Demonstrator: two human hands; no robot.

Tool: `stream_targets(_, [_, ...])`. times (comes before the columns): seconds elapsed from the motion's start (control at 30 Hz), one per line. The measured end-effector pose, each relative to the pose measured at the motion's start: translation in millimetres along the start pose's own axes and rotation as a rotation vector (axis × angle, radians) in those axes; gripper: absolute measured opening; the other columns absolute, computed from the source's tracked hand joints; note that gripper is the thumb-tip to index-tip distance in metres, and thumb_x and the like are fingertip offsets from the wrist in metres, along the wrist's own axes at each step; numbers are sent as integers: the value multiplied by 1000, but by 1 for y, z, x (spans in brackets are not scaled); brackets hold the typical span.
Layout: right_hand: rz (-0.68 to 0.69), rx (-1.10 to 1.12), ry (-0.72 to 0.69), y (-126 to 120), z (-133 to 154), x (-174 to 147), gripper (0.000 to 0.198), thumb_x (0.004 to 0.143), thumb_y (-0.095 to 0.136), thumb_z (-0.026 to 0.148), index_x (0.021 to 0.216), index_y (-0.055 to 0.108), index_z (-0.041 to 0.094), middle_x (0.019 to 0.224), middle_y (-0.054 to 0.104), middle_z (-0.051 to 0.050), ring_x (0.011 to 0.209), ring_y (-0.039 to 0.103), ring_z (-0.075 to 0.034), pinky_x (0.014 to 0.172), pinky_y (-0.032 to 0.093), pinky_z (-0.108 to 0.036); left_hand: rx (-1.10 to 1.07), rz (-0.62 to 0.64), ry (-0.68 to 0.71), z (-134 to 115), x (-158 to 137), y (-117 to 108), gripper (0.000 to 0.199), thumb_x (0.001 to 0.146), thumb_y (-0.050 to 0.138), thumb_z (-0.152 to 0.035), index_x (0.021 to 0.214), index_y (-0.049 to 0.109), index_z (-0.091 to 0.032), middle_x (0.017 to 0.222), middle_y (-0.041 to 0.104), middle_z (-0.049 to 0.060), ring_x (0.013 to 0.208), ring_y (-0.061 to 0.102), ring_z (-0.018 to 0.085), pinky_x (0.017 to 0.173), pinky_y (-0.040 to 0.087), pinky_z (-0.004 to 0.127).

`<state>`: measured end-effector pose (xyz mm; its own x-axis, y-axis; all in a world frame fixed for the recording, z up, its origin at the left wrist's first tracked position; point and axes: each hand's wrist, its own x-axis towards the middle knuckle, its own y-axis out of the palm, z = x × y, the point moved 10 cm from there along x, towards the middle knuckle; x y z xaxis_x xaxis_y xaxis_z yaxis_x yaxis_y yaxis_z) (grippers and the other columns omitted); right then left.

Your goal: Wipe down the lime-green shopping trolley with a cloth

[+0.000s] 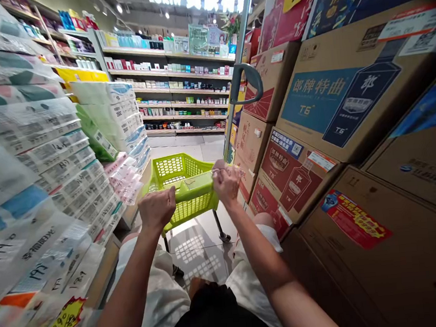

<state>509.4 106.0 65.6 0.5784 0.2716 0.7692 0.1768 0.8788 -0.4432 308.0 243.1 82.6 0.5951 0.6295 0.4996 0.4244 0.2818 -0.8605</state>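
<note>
A lime-green shopping cart (202, 206) with a perforated plastic basket stands in front of me on dark legs with casters. The fingers of my left hand (157, 209) are closed round the left end of its push handle (194, 185). My right hand (226, 183) grips the right end of that handle, its fingers wrapped over the top. Something pale and crumpled (219, 166) shows at the right hand's knuckles; I cannot make out what it is. A pale label panel covers the middle of the handle, between the two hands.
Tissue packs (59, 163) are stacked high along the left. Cardboard liquor cartons (318, 87) rise close on the right. A metal pole with a grey loop handle (258, 82) stands beside the cartons. Stocked shelves (178, 74) cross the far end of the tiled aisle.
</note>
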Motion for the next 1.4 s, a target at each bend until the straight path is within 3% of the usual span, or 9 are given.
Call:
stream_targets(0.2, [109, 82, -287, 19, 75, -29, 29, 100, 57, 31, 124, 73, 27, 128, 63, -10, 130, 51, -30, 120, 32, -52, 65, -56, -7, -1, 4, -3, 65, 103, 25, -39, 75, 78, -14, 84, 79, 17, 79, 71, 28, 67, 36, 35])
stream_targets(0.43, [219, -42, -14, 22, 14, 14, 26, 101, 52, 29, 109, 76, 20, 107, 69, -10, 106, 60, -28, 116, 32, -58, 77, -88, 24, 7, 7, -2, 59, 101, 30, -37, 66, 73, -16, 77, 77, 14, 75, 69, 26, 63, 31, 33])
stream_targets(0.6, [288, 96, -389, 29, 122, -14, 25, 101, 55, 36, 101, 78, 25, 120, 70, -8, 117, 58, -27, 112, 38, -48, 117, -137, 56, 21, 9, -4, 55, 100, 35, -33, 60, 69, -18, 66, 74, 11, 65, 67, 23, 61, 32, 33])
stream_targets(0.67, [334, 154, -502, 30, 139, -16, 24, 101, 56, 36, 101, 78, 26, 120, 72, -5, 115, 61, -24, 111, 39, -44, 130, -177, 92, 31, 9, -7, 54, 100, 37, -32, 57, 66, -19, 61, 71, 9, 62, 65, 22, 60, 32, 33])
stream_targets(0.87, [549, 49, -206, 64, 59, 37, 23, 99, 58, 36, 91, 77, 27, 94, 72, -3, 72, 62, -17, 72, 47, -31, 121, -395, 219, 39, 1, -23, 51, 100, 44, -27, 53, 62, -20, 57, 69, 2, 59, 67, 19, 64, 41, 32])
stream_targets(0.97, [475, 36, -197, 68, 63, 38, 19, 98, 58, 31, 92, 75, 26, 97, 71, -6, 75, 63, -20, 69, 47, -32, 124, -442, 217, 33, 2, -25, 48, 100, 46, -23, 54, 61, -21, 56, 68, 0, 59, 67, 18, 68, 44, 33])
stream_targets(1.2, [211, 325, -472, 52, 152, -27, 26, 94, 59, 28, 116, 74, 26, 128, 68, -10, 125, 59, -31, 109, 48, -53, 105, -421, 220, 28, 18, -18, 46, 100, 46, -21, 57, 61, -22, 56, 67, 0, 57, 65, 17, 66, 45, 33])
stream_targets(1.3, [93, 286, -540, 55, 134, -33, 27, 93, 62, 30, 117, 75, 34, 130, 69, -8, 127, 62, -29, 111, 49, -53, 112, -369, 266, 29, 22, -9, 43, 99, 47, -22, 59, 62, -23, 58, 68, 1, 59, 66, 18, 65, 45, 34])
stream_targets(1.4, [41, 176, -346, 62, 71, -15, 26, 94, 59, 32, 114, 76, 35, 127, 70, -9, 131, 60, -33, 118, 41, -64, 105, -324, 262, 32, 24, 1, 40, 97, 48, -23, 60, 63, -23, 60, 69, 2, 62, 67, 20, 64, 46, 35])
